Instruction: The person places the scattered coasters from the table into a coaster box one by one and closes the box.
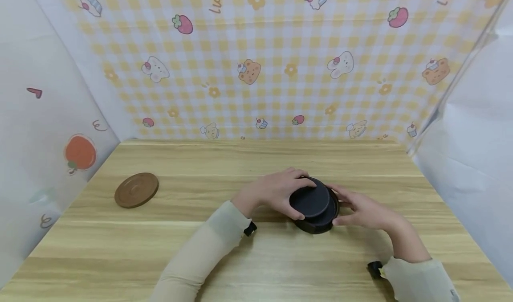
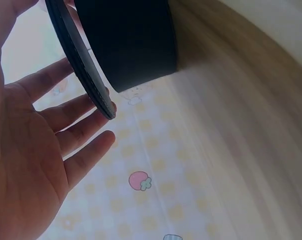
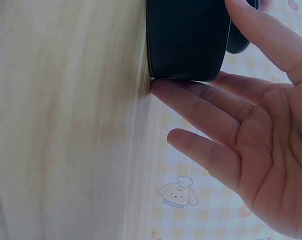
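Note:
A round black leather-look coaster (image 1: 309, 202) is in my left hand (image 1: 276, 191), thumb on its near edge and fingers on its far edge. In the left wrist view the coaster (image 2: 81, 62) is thin, with stitching at its rim, and tilts beside the black round holder (image 2: 128, 42). From the head it overlaps the holder (image 1: 319, 227), which stands on the table. My right hand (image 1: 366, 210) grips the holder's right side between thumb and fingers. In the right wrist view, fingertips sit against the holder's wall (image 3: 188, 40). The inside of the holder is mostly hidden under the coaster.
A brown round disc (image 1: 136, 190) with a ringed centre lies at the left of the wooden table (image 1: 224, 159). A yellow checked cloth (image 1: 272, 48) hangs behind the table's back edge. White sheets (image 1: 473, 150) flank both sides.

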Motion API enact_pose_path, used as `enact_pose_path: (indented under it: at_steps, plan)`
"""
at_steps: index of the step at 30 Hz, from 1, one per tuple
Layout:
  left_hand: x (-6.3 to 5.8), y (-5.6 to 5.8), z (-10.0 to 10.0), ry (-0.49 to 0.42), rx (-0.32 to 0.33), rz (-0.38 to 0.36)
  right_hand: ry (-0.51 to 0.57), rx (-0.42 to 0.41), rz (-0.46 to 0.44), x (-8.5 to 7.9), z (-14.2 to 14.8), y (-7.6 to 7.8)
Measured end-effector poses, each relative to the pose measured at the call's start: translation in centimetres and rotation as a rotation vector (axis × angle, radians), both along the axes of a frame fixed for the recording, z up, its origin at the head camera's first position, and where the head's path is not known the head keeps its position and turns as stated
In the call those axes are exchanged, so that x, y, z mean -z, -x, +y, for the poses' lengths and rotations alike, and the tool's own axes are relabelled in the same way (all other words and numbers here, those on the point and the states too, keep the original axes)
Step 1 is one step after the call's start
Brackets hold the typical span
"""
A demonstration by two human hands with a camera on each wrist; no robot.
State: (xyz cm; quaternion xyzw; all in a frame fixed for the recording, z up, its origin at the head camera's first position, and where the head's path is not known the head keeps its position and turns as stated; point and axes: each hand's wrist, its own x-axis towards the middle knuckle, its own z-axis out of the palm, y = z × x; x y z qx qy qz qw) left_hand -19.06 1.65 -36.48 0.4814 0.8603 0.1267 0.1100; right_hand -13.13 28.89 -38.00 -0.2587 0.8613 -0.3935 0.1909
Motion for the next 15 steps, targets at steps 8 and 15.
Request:
enact_pose_path:
  at_steps: [8, 15]
  plan:
    - [-0.1, 0.1, 1.0, 0.005, 0.017, 0.000, 0.018, -0.016, 0.000, -0.3, -0.1, 0.2]
    - [0.3, 0.1, 1.5, 0.009, 0.025, 0.002, 0.030, -0.031, -0.008, -0.2, -0.2, 0.0]
